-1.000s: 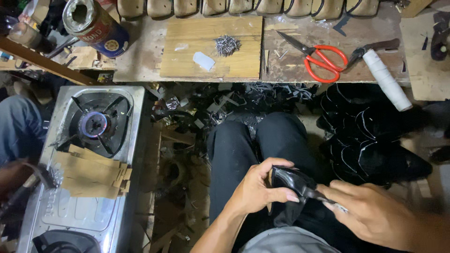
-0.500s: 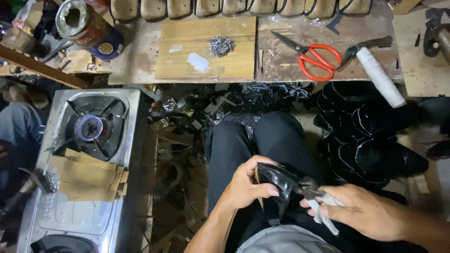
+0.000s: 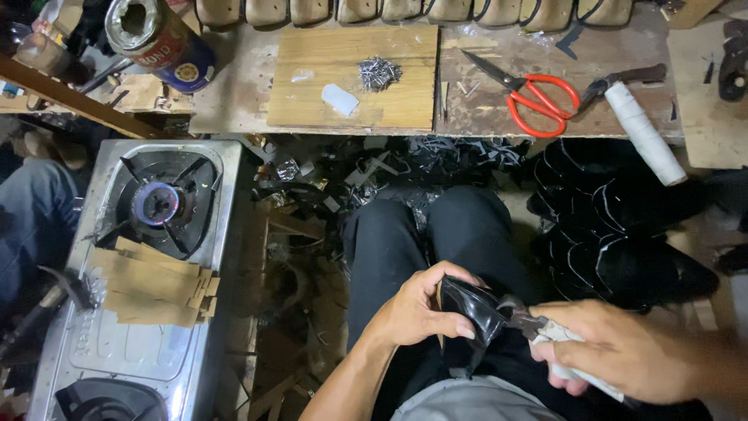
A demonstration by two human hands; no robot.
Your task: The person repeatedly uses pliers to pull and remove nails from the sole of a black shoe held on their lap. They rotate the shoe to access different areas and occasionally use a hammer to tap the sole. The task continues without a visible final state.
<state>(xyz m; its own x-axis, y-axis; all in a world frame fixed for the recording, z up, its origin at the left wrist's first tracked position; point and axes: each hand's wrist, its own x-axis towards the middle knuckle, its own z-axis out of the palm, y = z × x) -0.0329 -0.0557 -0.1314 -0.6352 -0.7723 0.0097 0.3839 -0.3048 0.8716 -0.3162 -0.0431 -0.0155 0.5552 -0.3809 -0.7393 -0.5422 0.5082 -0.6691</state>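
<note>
My left hand (image 3: 421, 312) grips a shiny black leather piece (image 3: 474, 308) over my lap, thumb and fingers wrapped round its left edge. My right hand (image 3: 623, 351) is closed on the cloth-wrapped handles of a pair of pliers (image 3: 522, 316), whose dark jaws pinch the right edge of the leather. Both hands sit above my black trousers (image 3: 421, 234).
A low wooden bench (image 3: 351, 70) ahead carries a pile of small nails (image 3: 378, 72), red-handled scissors (image 3: 538, 97), a white thread roll (image 3: 643, 132) and a tin can (image 3: 156, 35). A gas stove (image 3: 148, 234) with cardboard pieces stands left. Black shoe uppers (image 3: 615, 226) are heaped right.
The pliers' jaws have come onto the leather's edge, and both hands have shifted slightly to the right and lower over my lap.
</note>
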